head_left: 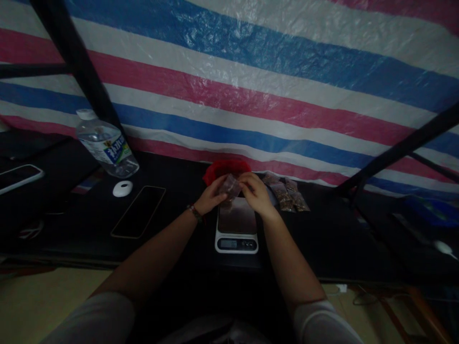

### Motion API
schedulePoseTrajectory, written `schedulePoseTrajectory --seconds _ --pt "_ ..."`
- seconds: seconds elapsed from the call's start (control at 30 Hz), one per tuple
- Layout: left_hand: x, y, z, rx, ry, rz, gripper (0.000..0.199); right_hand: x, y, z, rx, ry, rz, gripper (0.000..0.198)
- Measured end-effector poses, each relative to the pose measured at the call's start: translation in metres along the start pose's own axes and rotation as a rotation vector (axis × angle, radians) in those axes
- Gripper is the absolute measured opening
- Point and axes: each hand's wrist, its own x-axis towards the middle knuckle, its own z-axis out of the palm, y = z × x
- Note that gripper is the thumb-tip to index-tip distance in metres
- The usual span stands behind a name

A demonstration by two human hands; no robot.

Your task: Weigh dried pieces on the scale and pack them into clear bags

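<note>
Between my hands is a small clear plastic bag (231, 186), held above the back part of a white kitchen scale (236, 220). My left hand (212, 196) grips the bag's left side, with a beaded bracelet on that wrist. My right hand (256, 192) pinches the bag's upper right edge. Some brownish matter seems to lie low in the bag, but it is too dark to make out. Behind the hands sits a red plastic bag (225, 167), partly hidden by them. Several small filled bags (287, 195) lie right of my right hand.
On the left of the black table (322, 239) lie a dark phone (139, 212) and a white rounded mouse (122, 188). A large clear bottle (107, 145) stands behind them. Black metal bars (401, 150) slope on both sides before a striped plastic sheet (251, 100).
</note>
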Motion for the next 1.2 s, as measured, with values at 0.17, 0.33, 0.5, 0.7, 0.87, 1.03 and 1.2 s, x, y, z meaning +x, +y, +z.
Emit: schedulePoseTrajectory --seconds 0.17,0.33,0.5,0.7,0.87,1.03,1.2 --pt "-0.002 0.005 0.013 -0.129 0.016 -0.191 0.051 -0.019 0.022 0.009 0.206 0.181 0.126 0.016" --pt "-0.001 0.010 0.022 -0.101 0.054 -0.215 0.056 -0.034 0.038 0.026 0.537 0.152 0.413 0.037" --pt "-0.001 0.007 0.022 -0.008 0.000 -0.249 0.046 -0.035 0.038 0.028 0.508 0.265 0.522 0.022" --pt "-0.003 0.006 0.023 0.100 -0.053 -0.255 0.033 -0.034 0.031 0.029 0.567 0.224 0.494 0.022" --pt "-0.004 0.011 0.021 0.069 -0.074 -0.224 0.030 -0.035 0.029 0.034 0.564 0.240 0.555 0.017" --pt "-0.002 0.008 0.019 0.072 0.131 -0.203 0.028 -0.037 0.034 0.038 0.607 0.192 0.563 0.019" --pt "0.000 0.008 0.022 0.013 0.216 -0.269 0.027 -0.038 0.038 0.042 0.632 0.262 0.594 0.019"
